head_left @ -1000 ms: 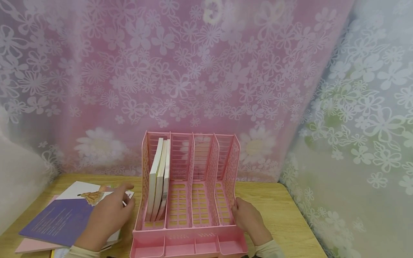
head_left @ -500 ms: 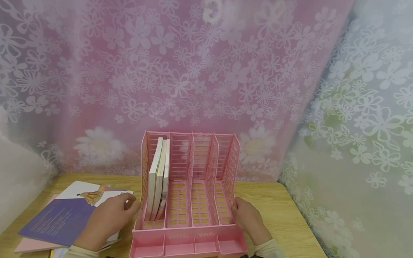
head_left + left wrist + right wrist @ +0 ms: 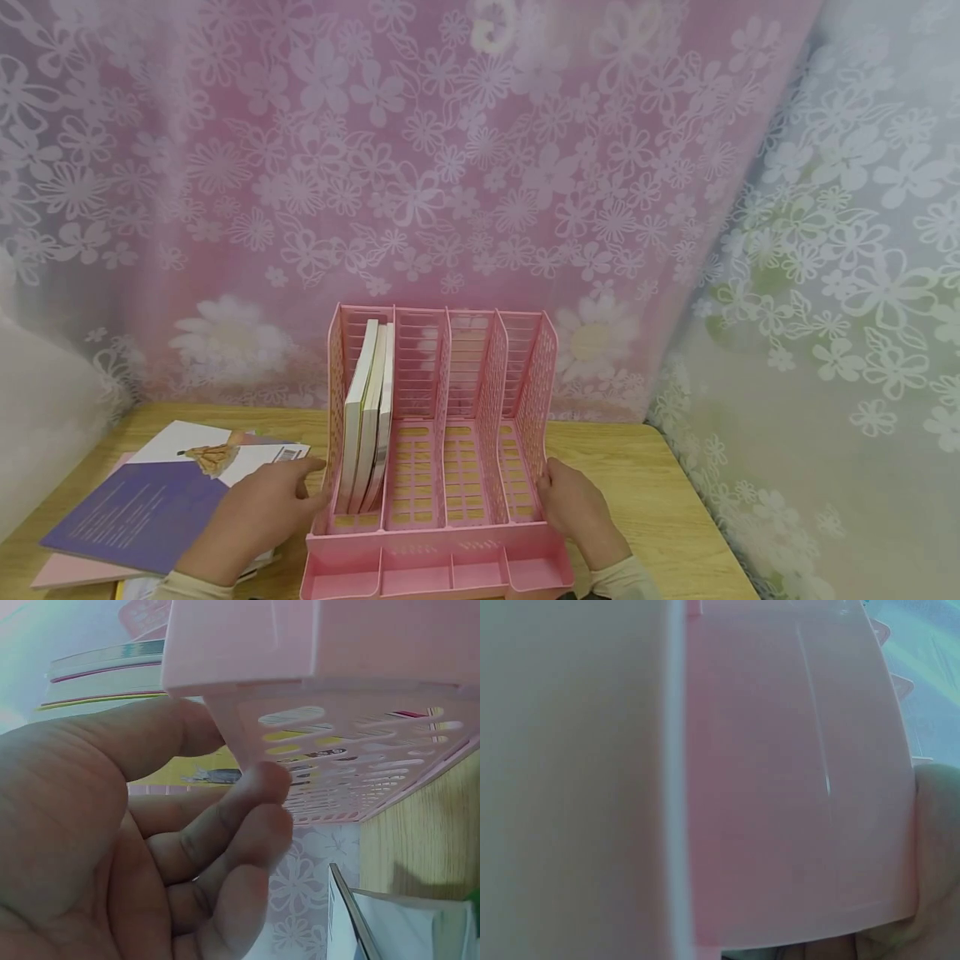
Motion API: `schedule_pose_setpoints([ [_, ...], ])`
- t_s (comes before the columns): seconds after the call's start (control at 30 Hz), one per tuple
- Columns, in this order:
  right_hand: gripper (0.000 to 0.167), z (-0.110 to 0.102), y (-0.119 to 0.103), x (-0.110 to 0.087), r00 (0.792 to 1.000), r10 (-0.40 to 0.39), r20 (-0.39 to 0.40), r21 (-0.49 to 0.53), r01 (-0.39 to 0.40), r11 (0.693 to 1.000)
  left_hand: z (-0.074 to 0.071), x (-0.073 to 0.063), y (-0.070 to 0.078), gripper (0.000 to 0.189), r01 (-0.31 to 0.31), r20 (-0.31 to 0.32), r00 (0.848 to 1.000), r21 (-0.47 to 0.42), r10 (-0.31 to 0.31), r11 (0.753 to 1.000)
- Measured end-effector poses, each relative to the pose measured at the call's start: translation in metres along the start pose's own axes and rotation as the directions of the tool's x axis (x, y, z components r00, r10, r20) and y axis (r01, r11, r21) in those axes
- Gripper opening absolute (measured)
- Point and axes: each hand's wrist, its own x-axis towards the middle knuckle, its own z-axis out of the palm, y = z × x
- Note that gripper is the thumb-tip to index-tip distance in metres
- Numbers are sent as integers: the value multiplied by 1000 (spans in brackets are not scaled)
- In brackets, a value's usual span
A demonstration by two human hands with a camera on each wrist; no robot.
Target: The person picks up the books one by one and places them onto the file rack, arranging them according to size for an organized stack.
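Observation:
A pink plastic book rack with several upright slots and a low divided tray along its front stands in the middle of the table. Three thin books lean in its leftmost slot, pale page edges outward. My left hand is at the front edge of the left side panel; in the left wrist view its thumb lies to one side of that edge, curled fingers to the other. Gripping the right panel's front edge is my right hand. The right wrist view shows mostly the smooth pink tray wall, with part of that hand beside it.
Left of the rack lies a loose stack of books, a purple and white one on top, close by my left forearm. The wooden table ends against a flowered pink curtain behind and a pale one at the right.
My left hand has come from above the stacked books rightward and down to the rack's left panel. My right hand stays on the right panel; the rack has hardly shifted.

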Motion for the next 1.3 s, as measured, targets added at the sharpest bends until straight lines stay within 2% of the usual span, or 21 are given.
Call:
schedule_pose_setpoints([
  [0.4,19,-2,-1,-2,1000,12,7,1,-12,1000,4,1,-1,47,-13,60,998,-59,17,998],
  [0.77,20,-1,-2,-1,999,32,19,-49,-31,998,5,-3,-1,44,-52,12,999,-60,53,997],
  [1.07,24,-2,-3,-1,998,51,33,-71,-49,996,5,-3,-2,42,-50,13,999,-38,50,998],
  [1.17,29,-2,-4,-2,998,42,53,-55,-39,998,5,-2,-2,41,-63,7,998,-20,64,998],
  [1.3,32,-3,-4,-3,998,-13,66,-62,17,998,4,-2,-3,41,-57,6,998,-6,57,998],
])
